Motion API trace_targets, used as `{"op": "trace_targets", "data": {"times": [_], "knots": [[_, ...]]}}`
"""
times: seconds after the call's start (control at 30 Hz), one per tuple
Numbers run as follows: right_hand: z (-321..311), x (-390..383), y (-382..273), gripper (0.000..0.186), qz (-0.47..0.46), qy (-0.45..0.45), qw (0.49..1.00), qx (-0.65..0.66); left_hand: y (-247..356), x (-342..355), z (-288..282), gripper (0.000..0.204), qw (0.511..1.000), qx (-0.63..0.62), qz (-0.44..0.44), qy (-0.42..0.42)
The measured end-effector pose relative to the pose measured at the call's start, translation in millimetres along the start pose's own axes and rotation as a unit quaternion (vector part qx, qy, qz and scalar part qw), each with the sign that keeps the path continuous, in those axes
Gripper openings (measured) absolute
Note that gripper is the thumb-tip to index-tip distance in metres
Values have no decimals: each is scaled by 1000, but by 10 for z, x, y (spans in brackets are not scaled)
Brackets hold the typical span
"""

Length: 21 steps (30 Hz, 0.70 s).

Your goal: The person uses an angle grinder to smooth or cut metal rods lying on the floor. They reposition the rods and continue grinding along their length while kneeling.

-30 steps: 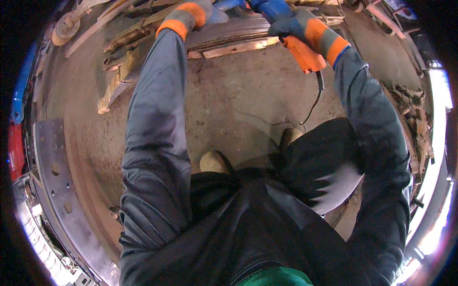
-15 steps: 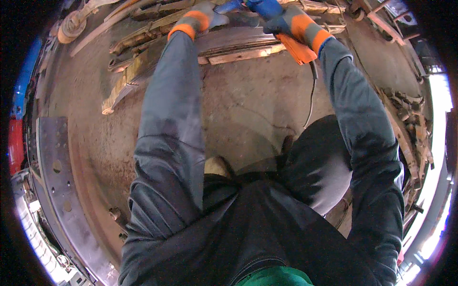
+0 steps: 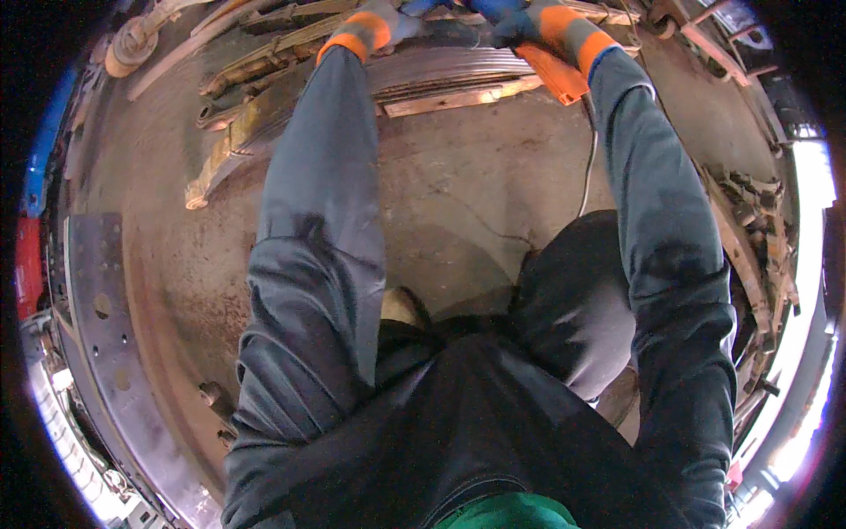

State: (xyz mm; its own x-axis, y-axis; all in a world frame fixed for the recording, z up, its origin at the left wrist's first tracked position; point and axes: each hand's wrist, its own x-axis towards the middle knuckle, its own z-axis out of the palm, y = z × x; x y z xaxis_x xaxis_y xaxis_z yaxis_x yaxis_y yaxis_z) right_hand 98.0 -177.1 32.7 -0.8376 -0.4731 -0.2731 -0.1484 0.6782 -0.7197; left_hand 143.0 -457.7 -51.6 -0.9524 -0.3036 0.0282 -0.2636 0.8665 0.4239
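Both my hands are at the upper edge, in blue-grey gloves with orange-striped cuffs. My right hand [image 3: 522, 25] is wrapped round an orange corded power tool [image 3: 557, 76], whose rear body sticks out below the wrist. A cord [image 3: 589, 167] runs from its end toward my leg. My left hand [image 3: 398, 21] is closed close beside it, its fingertips partly cut off by the picture edge; what it grips is not clear. The tool's front end is hidden. Beneath both hands lies a stack of curved steel leaf springs [image 3: 449, 72].
More leaf springs [image 3: 264, 60] lie at the far left. A perforated steel beam [image 3: 99, 291] runs along the left side. Rusty metal parts [image 3: 758, 229] are piled on the right. Concrete floor [image 3: 458, 194] lies between my legs and the springs.
Both hands have shifted slightly farther away, toward the upper edge. The orange tool has moved a little up and right, and its cord hangs straighter.
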Motion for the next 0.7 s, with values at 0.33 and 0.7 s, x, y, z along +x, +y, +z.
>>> {"op": "trace_targets", "data": {"times": [0.33,0.7], "knots": [[166,33,-184,46,-33,-5,995,-98,-214,-203,-282,63,997,35,46,-45],[54,21,163,71,-129,-33,962,-240,-46,-295,-154,63,997,44,49,-26]]}}
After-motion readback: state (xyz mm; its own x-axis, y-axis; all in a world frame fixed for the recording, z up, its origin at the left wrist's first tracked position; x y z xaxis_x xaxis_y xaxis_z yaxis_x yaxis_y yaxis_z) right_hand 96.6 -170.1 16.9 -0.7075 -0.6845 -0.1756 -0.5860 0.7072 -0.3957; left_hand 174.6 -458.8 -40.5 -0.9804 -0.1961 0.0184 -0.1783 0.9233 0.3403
